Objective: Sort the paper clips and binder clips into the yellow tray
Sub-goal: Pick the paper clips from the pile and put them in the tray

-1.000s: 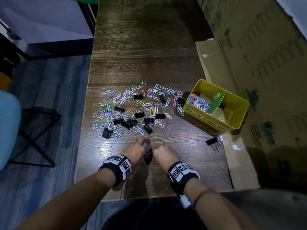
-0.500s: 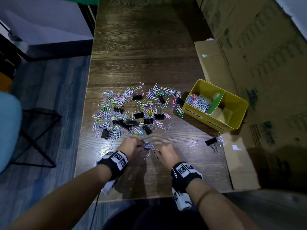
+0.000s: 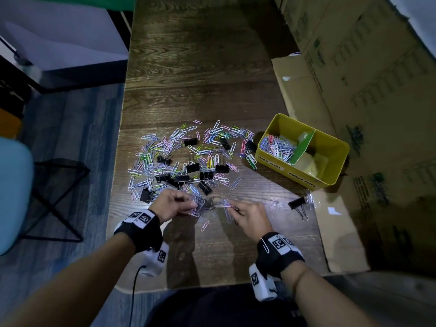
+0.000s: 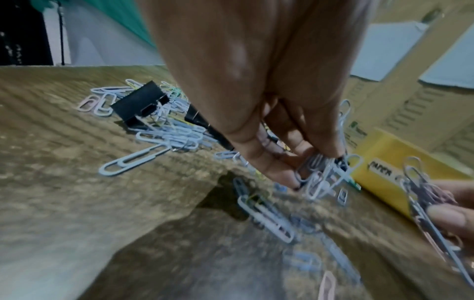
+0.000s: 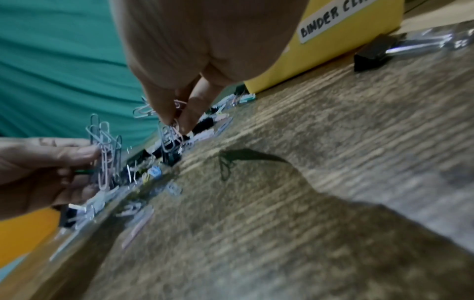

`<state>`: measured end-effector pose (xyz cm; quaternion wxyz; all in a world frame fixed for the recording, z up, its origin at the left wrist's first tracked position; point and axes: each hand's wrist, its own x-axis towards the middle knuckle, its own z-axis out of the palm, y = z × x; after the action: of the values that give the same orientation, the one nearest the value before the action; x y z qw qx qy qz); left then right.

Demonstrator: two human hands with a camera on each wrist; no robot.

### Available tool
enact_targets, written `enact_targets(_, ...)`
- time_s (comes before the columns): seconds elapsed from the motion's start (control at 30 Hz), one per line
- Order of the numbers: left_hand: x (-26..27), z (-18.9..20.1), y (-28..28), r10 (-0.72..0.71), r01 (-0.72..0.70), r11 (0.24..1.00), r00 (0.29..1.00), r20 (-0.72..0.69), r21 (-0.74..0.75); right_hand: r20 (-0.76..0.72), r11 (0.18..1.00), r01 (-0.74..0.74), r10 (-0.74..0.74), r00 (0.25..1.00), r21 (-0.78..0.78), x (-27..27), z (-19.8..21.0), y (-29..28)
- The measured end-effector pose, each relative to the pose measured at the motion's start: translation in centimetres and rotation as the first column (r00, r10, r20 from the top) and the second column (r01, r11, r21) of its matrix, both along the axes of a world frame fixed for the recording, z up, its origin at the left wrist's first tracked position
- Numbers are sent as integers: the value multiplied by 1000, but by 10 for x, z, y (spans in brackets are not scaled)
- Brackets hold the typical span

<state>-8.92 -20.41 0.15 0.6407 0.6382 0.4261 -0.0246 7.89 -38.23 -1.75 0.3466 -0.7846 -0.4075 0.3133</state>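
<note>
The paper clips (image 3: pixel 188 156) and black binder clips (image 3: pixel 192 167) lie scattered mid-bench, left of the yellow tray (image 3: pixel 335 147), whose near compartment already holds some paper clips. The left hand (image 3: pixel 169 205) has its grip pinched on a small bunch of clips; the right hand (image 3: pixel 250 218) pinches another bunch. Best to pull the tangle apart gently (clips hook together) and carry low. The bench (image 3: pixel 212 67) edge is near the wrists; cardboard (image 3: pixel 354 90) crowds the tray's far side.
</note>
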Motion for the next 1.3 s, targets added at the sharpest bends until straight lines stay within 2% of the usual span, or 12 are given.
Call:
enact_targets(0.1, 22, 21, 3, 77, -71, 996, 992, 96, -61, -43, 982, 127, -122, 992, 139, 15, 15, -8)
enact_targets(0.43, 197, 71, 2, -13, 55, 992, 943, 332, -117, -95, 787, 418, -423, 901, 454, 98, 83, -13)
enact_targets(0.5, 232, 69, -3, -25, 43, 998, 951, 309, -50, -123, 755, 462, -462, 878, 465, 117, 91, -7)
enact_targets(0.6, 268, 57, -9, -61, 47, 996, 981, 182, 80, -24, 774, 423, -468, 883, 471, 147, 90, 5)
enact_targets(0.7, 282, 47, -8, -239, 238, 932, 971, -32, 274, 89, 808, 423, -497, 863, 410, 175, 80, 20)
enact_targets(0.77, 281, 47, -7, -296, 319, 877, 948, -119, 359, 164, 860, 415, -474, 865, 296, 188, 74, 31)
enact_targets(0.83, 277, 47, -4, -257, 263, 898, 964, -64, 352, 205, 909, 392, -414, 887, 140, 197, 71, 42)
enact_targets(1.03, 224, 52, 11, -80, 63, 989, 988, 135, 130, 316, 957, 112, -23, 949, -268, 196, 69, 67)
enact_targets(1.1, 191, 49, 17, -145, 131, 975, 987, 68, 179, 336, 973, 40, 41, 941, -228, 188, 72, 69)
enact_targets(1.17, 148, 40, 25, -289, 289, 914, 956, -44, 284, 365, 998, -50, 59, 929, -34, 173, 75, 68)
enact_targets(1.23, 105, 28, 32, -445, 498, 795, 867, -225, 347, 395, 970, -185, 111, 912, 155, 150, 73, 64)
enact_targets(1.3, 69, 14, 32, -552, 669, 676, 738, -388, 310, 410, 936, -318, 234, 882, 150, 123, 60, 57)
